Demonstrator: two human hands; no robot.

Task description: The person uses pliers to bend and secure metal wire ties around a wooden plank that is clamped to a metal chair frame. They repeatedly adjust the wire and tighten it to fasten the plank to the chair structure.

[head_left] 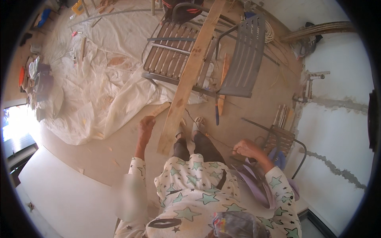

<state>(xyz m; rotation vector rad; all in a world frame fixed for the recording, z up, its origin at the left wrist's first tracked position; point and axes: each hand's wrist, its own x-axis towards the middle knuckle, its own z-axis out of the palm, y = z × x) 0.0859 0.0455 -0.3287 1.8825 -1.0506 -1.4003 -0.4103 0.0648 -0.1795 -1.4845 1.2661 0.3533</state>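
My left hand [147, 125] is held up in a fist, left of a long wooden plank [183, 93]; whether anything is in it is hidden. The plank slants across a dark metal chair [168, 53] with a slatted seat, its near end by my feet. To the right, my right hand [247, 148] has its fingers closed on a thin cord [214, 139]. That cord runs from my fingers past my feet toward the plank. A lilac bag [260, 186] with wide straps hangs by my right forearm.
Crumpled plastic sheeting [107, 79] covers the floor at left. A person [180, 10] in dark clothes is beyond the chair. A slim blue handle [217, 114] lies under the chair's metal back [243, 57]. Another slatted chair [279, 139] stands by the right wall; a white board [59, 186] is at lower left.
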